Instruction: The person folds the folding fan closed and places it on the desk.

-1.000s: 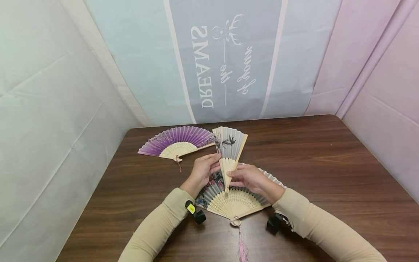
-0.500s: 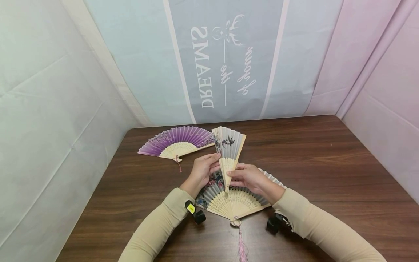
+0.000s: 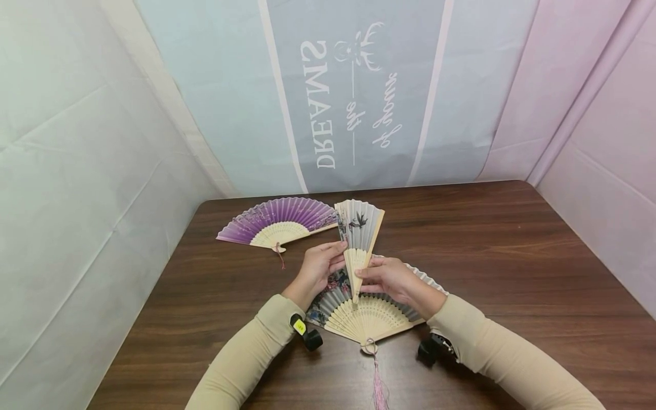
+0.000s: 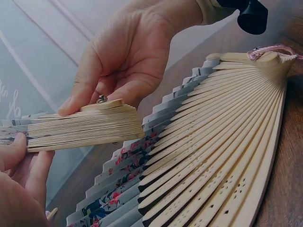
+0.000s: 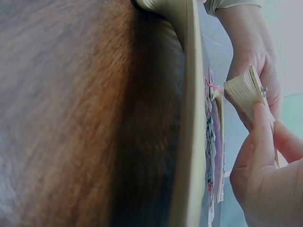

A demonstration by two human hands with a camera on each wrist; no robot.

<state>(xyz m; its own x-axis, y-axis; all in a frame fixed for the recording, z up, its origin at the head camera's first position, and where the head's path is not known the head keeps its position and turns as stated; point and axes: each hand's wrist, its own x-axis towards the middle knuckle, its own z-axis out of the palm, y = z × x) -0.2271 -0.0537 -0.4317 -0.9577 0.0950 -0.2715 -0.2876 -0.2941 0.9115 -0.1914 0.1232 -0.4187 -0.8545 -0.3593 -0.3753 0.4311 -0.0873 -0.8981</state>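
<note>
A grey folding fan (image 3: pixel 365 226) with a dark printed motif is held up, partly spread, its pivot end pointing down toward the person. My left hand (image 3: pixel 316 272) pinches its left side, where the ribs meet the cloth. On the right side, lower down the ribs, my right hand (image 3: pixel 400 280) grips it between thumb and fingers; the left wrist view shows that thumb (image 4: pixel 71 101) near the metal pivot. Below both hands a second grey folding fan (image 3: pixel 371 319) with flowers lies spread wide on the table, partly hidden by the hands and the held fan.
A purple folding fan (image 3: pixel 297 219) lies spread at the back left of the brown wooden table (image 3: pixel 512 273). From the nearer grey fan a pink tassel (image 3: pixel 378 387) trails toward the front. A printed cloth (image 3: pixel 353 114) hangs behind the table's far edge.
Both hands keep the same grip and stay nearly still. The upper part of the held fan has narrowed very slightly. The two fans on the table have not moved.
</note>
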